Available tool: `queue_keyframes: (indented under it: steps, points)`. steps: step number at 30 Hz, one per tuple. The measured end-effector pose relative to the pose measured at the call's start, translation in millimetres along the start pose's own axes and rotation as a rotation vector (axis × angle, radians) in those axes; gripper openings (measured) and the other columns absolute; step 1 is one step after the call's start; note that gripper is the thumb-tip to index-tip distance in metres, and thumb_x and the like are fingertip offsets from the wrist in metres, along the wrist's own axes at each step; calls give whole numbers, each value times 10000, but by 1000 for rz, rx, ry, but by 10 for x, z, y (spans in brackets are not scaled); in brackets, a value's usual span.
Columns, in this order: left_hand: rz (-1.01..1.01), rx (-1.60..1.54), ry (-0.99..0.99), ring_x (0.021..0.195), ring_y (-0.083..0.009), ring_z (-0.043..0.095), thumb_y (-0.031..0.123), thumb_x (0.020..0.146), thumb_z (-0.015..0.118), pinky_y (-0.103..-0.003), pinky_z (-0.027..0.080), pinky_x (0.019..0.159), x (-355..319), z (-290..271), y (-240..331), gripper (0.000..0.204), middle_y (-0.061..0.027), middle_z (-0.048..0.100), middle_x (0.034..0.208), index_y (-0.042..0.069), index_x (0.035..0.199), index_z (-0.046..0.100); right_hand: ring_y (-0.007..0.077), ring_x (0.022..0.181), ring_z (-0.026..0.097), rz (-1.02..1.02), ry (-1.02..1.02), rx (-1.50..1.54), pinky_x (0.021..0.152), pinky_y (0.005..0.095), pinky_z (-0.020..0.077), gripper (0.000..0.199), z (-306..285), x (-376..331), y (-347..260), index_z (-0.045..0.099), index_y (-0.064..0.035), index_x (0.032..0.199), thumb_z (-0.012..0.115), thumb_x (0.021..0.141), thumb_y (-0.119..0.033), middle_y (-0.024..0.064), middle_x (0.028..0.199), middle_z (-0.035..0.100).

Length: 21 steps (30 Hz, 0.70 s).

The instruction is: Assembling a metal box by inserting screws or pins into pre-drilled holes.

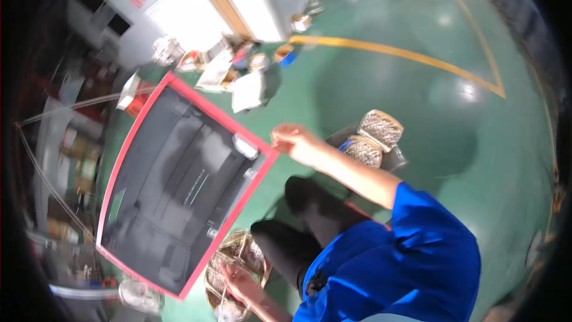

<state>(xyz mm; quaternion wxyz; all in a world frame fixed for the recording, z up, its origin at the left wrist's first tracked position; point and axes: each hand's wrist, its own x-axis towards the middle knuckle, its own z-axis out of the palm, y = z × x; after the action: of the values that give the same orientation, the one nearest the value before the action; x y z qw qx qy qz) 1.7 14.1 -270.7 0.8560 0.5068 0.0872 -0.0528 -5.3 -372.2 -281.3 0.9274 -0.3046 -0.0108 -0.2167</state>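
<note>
At left spreads a dark-topped table [170,194] with a red rim, its surface probably slick. Just beside its near edge stands a round, divided container [208,279], the left hand [238,281] over it; I cannot tell whether those fingers are apart or pinching something. The shiny pieces [254,256] inside look light and stiff, likely easy to scatter, and best taken in a fingertip pinch. Farther right, the right hand [288,136] is by the table's corner, fingers looking bent; whether they close on anything, I cannot tell. Beyond sit two trays [373,142] of similar-looking pieces.
</note>
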Motion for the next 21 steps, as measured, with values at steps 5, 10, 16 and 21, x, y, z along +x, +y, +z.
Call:
queue_keyframes:
  steps: [5, 10, 16, 21]
  points:
    - [-542, -17, -242, 494, -35, 248, 177, 903, 537, -198, 159, 418, -274, 720, -377, 204, 67, 326, 598, 47, 1053, 587, 120, 784, 579, 137, -157, -29, 765, 265, 473, 74, 162, -261, -29, 606, -43, 894, 605, 865, -111, 16, 809, 591]
    - [-670, 48, -438, 482, -38, 258, 195, 937, 490, -171, 184, 406, -405, 999, -597, 254, 50, 332, 602, 36, 1116, 573, 120, 770, 593, 236, -313, -194, 754, 258, 470, 71, 329, -477, -33, 617, -22, 881, 633, 834, -72, 29, 811, 613]
    - [-774, -3, -487, 512, -37, 276, 210, 927, 493, -165, 200, 412, -479, 989, -702, 303, 47, 325, 623, 28, 1167, 530, 108, 781, 597, 308, -445, -435, 727, 237, 468, 86, 519, -626, -85, 659, -9, 834, 694, 786, -72, 35, 839, 643]
    - [-827, -32, -396, 522, -49, 295, 266, 885, 547, -168, 225, 426, -511, 903, -644, 375, 33, 346, 638, 5, 1150, 500, 97, 836, 584, -36, -308, -479, 733, 242, 485, 110, 714, -190, -221, 628, -8, 886, 677, 790, -28, 29, 850, 616]
